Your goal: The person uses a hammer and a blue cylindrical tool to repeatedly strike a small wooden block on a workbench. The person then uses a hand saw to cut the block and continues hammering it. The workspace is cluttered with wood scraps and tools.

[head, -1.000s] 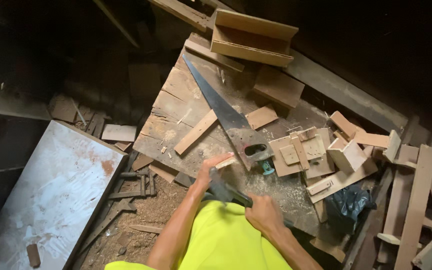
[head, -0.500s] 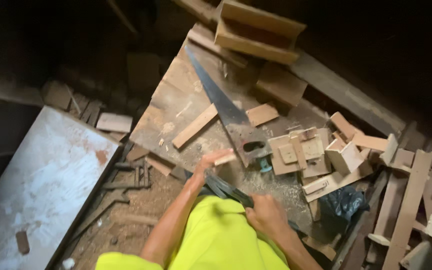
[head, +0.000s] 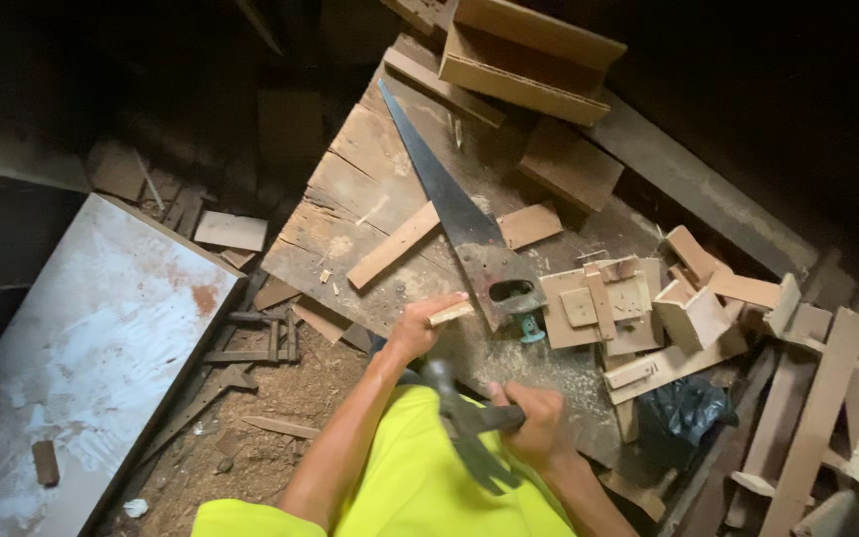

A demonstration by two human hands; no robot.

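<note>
Left hand (head: 418,326) pinching a small wood strip (head: 451,313) against the worn desk (head: 350,199), just beside the saw (head: 454,214) handle. Right hand (head: 537,426) wrapped tight around a hammer (head: 464,423), head blurred, held low over the yellow-clad lap near the desk's front edge. Saw lying flat, blade pointing away. Offcuts (head: 599,298) heaped to the right; pale board (head: 82,338) on the floor to the left.
</note>
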